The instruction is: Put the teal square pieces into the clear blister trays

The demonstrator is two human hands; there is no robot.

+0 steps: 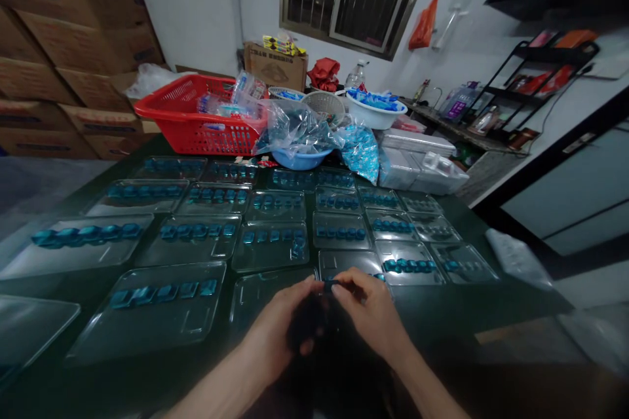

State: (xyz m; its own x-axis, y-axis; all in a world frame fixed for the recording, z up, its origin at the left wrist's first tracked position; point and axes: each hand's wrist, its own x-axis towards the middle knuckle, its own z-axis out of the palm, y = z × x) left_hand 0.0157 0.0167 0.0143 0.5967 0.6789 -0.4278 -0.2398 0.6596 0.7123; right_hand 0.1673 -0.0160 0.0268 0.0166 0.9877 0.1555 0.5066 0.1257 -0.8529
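Close together at the near middle of the table, my left hand and my right hand meet at their fingertips. Between them is a small dark piece, too dim to name, pinched by both hands. The left palm lies in shadow with its fingers curled. Just beyond my hands is a clear plastic tray, partly hidden by my left hand. Another clear tray with teal cube-like pieces is partly covered by my right hand. To the left, a clear tray bears a row of teal pieces.
Rows of similar trays with teal pieces cover the dark green table. Behind them stand a red basket, a blue basin, a bag of blue pieces, a white basin and stacked clear boxes. Cartons rise at left.
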